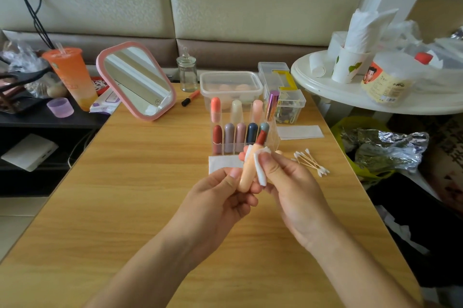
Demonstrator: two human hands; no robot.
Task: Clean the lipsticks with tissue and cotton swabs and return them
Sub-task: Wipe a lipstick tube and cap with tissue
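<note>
My left hand [220, 195] grips the lower end of an open peach lipstick tube [246, 172] whose dark red stick [261, 138] points up and away. My right hand [288, 182] pinches a folded white tissue [260, 167] against the side of the tube. Behind them stands a clear organizer [273, 142] with several capped lipsticks in two rows. A flat tissue [221, 162] lies on the table in front of the organizer. A small pile of cotton swabs [310, 161] lies to the right of my hands.
On the wooden table [150, 182] stand a pink-framed mirror [136, 81], a small glass jar [187, 74], a lidded plastic box [230, 82], a clear drawer box [283, 92], a lip pen [190, 98] and another tissue [300, 131]. A white round table [350, 97] stands at right, an orange cup [71, 74] at left.
</note>
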